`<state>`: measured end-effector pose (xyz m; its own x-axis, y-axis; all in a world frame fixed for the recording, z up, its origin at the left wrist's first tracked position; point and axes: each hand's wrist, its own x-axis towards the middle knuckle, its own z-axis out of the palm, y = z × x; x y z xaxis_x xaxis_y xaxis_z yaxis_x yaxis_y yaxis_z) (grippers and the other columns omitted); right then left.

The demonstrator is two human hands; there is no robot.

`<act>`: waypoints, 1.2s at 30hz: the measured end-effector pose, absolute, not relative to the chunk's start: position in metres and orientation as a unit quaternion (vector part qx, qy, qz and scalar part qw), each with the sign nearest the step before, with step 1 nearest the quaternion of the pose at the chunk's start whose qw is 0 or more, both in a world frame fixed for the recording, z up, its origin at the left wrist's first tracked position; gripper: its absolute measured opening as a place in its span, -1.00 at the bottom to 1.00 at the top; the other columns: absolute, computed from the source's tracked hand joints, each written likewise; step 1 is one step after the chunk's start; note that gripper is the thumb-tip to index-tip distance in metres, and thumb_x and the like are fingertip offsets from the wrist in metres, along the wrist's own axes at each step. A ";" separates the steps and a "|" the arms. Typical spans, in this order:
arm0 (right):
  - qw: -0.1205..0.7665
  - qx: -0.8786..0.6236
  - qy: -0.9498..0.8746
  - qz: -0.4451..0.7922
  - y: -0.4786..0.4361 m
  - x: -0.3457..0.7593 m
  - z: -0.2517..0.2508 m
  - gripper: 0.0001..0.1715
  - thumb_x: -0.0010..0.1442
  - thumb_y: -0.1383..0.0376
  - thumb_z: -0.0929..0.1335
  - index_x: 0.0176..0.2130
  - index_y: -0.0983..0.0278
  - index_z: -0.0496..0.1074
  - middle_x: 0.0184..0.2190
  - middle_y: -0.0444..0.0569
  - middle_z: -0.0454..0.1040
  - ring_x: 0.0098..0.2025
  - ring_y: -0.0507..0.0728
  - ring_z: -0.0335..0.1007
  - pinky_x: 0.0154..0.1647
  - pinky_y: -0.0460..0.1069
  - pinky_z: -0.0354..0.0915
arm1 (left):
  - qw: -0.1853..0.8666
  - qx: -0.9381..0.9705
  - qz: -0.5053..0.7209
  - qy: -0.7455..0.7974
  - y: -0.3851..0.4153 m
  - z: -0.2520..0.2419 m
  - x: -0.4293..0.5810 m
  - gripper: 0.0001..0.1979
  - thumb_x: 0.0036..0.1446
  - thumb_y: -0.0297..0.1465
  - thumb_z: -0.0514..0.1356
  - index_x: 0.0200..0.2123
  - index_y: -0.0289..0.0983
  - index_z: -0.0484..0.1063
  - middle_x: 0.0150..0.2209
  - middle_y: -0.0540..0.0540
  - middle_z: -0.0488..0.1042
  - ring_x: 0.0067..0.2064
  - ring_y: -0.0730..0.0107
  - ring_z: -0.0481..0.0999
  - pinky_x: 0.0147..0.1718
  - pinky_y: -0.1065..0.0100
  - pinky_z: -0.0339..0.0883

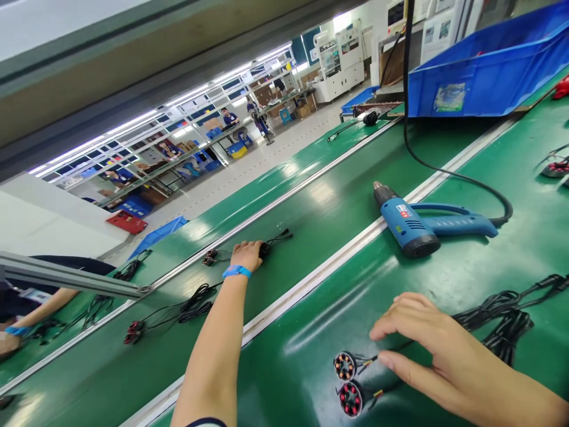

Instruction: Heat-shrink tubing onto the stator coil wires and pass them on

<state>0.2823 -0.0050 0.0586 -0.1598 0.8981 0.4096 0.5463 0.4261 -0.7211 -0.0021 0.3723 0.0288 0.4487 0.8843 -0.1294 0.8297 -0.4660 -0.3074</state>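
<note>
My left hand (pixel 247 256), with a blue band at the wrist, reaches to the middle strip of the green bench, its fingers curled over a coiled black cable (pixel 265 250). Two small round motor parts (pixel 210 257) lie just left of that hand. Nearer to me, my right hand (pixel 422 341) hovers with thumb and fingers apart, holding nothing. Its thumb tip is close to the wires of a round coil part with copper windings (pixel 345 366). A similar part with red windings (pixel 351 398) lies below it. Their bundled black cables (pixel 502 320) run behind the right hand.
A blue heat gun (pixel 406 222) lies across the metal rail, its black cord rising upward. A large blue bin (pixel 484 77) stands at back right. Another cable bundle (pixel 195 305) lies left of my left arm. A co-worker's arm (pixel 47 311) shows at far left, behind a metal post.
</note>
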 end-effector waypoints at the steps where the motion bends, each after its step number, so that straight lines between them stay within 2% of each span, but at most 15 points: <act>1: 0.427 -0.490 -0.730 0.210 -0.005 0.283 0.059 -0.89 0.40 0.34 0.31 -0.05 0.20 0.37 -0.19 -0.12 0.43 -0.19 0.10 0.35 -0.02 0.07 0.24 | 0.108 -0.845 0.132 -0.507 0.368 0.032 -0.002 -0.48 0.17 -0.45 0.19 0.21 -0.29 0.28 0.12 -0.26 0.42 0.20 -0.05 0.33 0.19 -0.02 0.18; 8: 0.451 -0.503 -0.706 0.212 -0.008 0.289 0.060 -0.92 0.43 0.27 0.30 -0.08 0.18 0.38 -0.19 -0.14 0.44 -0.18 0.11 0.33 -0.01 0.08 0.19 | 0.147 -0.835 0.074 -0.525 0.338 0.080 -0.005 -0.44 0.20 -0.47 0.02 0.28 -0.41 0.15 0.21 -0.36 0.31 0.19 -0.10 0.37 0.17 0.07 0.24; 13: 0.461 -0.528 -0.685 0.197 -0.010 0.291 0.059 -0.79 0.44 0.16 0.28 -0.12 0.20 0.44 -0.19 -0.05 0.46 -0.13 0.18 0.35 -0.02 0.11 0.25 | 0.133 -0.864 0.054 -0.482 0.305 0.102 0.014 -0.45 0.18 -0.49 0.02 0.26 -0.42 0.17 0.14 -0.31 0.38 0.14 0.01 0.42 0.16 0.17 0.27; 21: 0.477 -0.539 -0.682 0.131 -0.008 0.307 0.055 -0.82 0.43 0.16 0.29 -0.12 0.17 0.44 -0.17 -0.11 0.48 -0.10 0.18 0.38 -0.01 0.12 0.22 | 0.065 -0.938 0.020 -0.341 0.211 0.085 0.099 -0.40 0.13 -0.54 0.07 0.27 -0.38 0.19 0.13 -0.26 0.40 0.12 0.12 0.43 0.17 0.18 0.29; 26: 0.473 -0.549 -0.687 0.058 -0.005 0.321 0.047 -0.82 0.44 0.15 0.28 -0.10 0.16 0.43 -0.15 -0.12 0.48 -0.10 0.18 0.38 0.01 0.12 0.16 | 0.023 -0.955 -0.007 -0.295 0.162 0.065 0.153 -0.44 0.18 -0.53 0.09 0.27 -0.34 0.19 0.12 -0.23 0.41 0.12 0.17 0.42 0.13 0.18 0.31; 30: 0.444 -0.566 -0.695 0.010 0.002 0.328 0.037 -0.76 0.45 0.14 0.24 -0.09 0.20 0.41 -0.15 -0.06 0.48 -0.12 0.20 0.38 0.00 0.16 0.13 | 0.003 -0.948 -0.015 -0.318 0.175 0.061 0.145 -0.43 0.23 -0.35 0.16 0.30 -0.18 0.16 0.25 -0.15 0.29 0.23 0.18 0.32 0.17 0.17 0.27; 34: 0.412 -0.585 -0.698 -0.025 0.011 0.329 0.026 -0.75 0.44 0.18 0.21 -0.08 0.23 0.40 -0.12 -0.02 0.46 -0.10 0.22 0.35 -0.01 0.18 0.13 | 0.024 -0.884 -0.007 -0.468 0.230 0.059 0.097 -0.33 0.16 -0.46 0.16 0.33 -0.28 0.08 0.34 -0.39 0.05 0.28 -0.13 0.24 0.14 -0.09 0.27; 36: 0.397 -0.589 -0.703 -0.035 0.016 0.329 0.020 -0.75 0.42 0.21 0.21 -0.08 0.25 0.39 -0.08 0.00 0.43 -0.06 0.23 0.33 0.00 0.19 0.14 | 0.013 -0.857 0.024 -0.515 0.258 0.053 0.076 -0.30 0.11 -0.47 0.23 0.31 -0.31 0.12 0.29 -0.44 0.13 0.18 -0.10 0.37 0.08 -0.03 0.35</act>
